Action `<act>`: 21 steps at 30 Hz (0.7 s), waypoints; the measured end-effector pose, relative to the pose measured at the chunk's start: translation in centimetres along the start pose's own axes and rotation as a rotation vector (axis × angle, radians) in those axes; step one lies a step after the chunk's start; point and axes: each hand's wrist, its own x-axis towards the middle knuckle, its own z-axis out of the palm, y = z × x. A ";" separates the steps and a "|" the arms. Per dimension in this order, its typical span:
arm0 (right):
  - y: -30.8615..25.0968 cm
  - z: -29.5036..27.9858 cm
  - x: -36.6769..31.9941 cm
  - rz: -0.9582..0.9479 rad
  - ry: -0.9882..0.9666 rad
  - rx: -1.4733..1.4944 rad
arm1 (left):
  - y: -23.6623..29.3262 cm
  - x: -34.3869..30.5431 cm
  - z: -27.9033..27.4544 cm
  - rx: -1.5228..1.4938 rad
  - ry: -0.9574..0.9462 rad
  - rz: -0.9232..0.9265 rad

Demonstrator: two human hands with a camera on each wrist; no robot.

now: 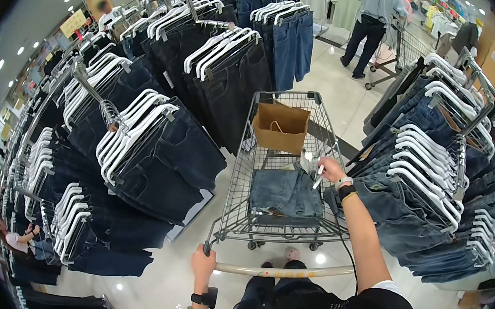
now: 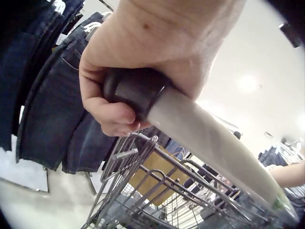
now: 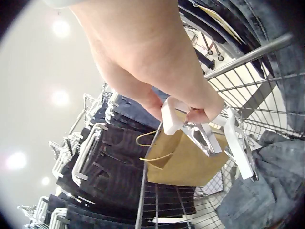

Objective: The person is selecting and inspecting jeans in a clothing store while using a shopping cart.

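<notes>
My left hand [image 1: 204, 263] is wrapped around the black end of the shopping cart's pale handle bar [image 1: 283, 272]; the left wrist view shows the fingers curled around that black grip [image 2: 136, 90]. Over the cart basket [image 1: 234, 180], my right hand [image 1: 333, 170] pinches a white trouser hanger [image 3: 237, 143] with metal clips between thumb and fingers. Below it, folded blue jeans [image 1: 279, 192] lie in the basket. The hanger's clips overlap the edge of the jeans in the right wrist view. A brown paper bag [image 1: 280, 128] with looped handles stands at the cart's far end.
Racks of dark jeans [image 1: 191, 148] on white hangers line the left side. More blue jeans [image 1: 387, 199] hang close by the cart's right side. Pale tiled floor [image 1: 332, 91] runs ahead, where a person [image 1: 369, 31] stands near another cart [image 1: 406, 50].
</notes>
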 end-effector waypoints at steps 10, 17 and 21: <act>-1.0 0.8 2.0 -0.176 0.291 0.361 | 0.7 0.7 -0.1 -0.017 -0.006 -0.005; -0.6 2.7 0.9 -0.210 0.353 0.321 | 0.4 1.0 0.4 -0.022 -0.003 -0.041; -0.2 3.0 1.4 -0.348 0.424 0.474 | 0.6 1.0 0.3 -0.053 -0.009 -0.051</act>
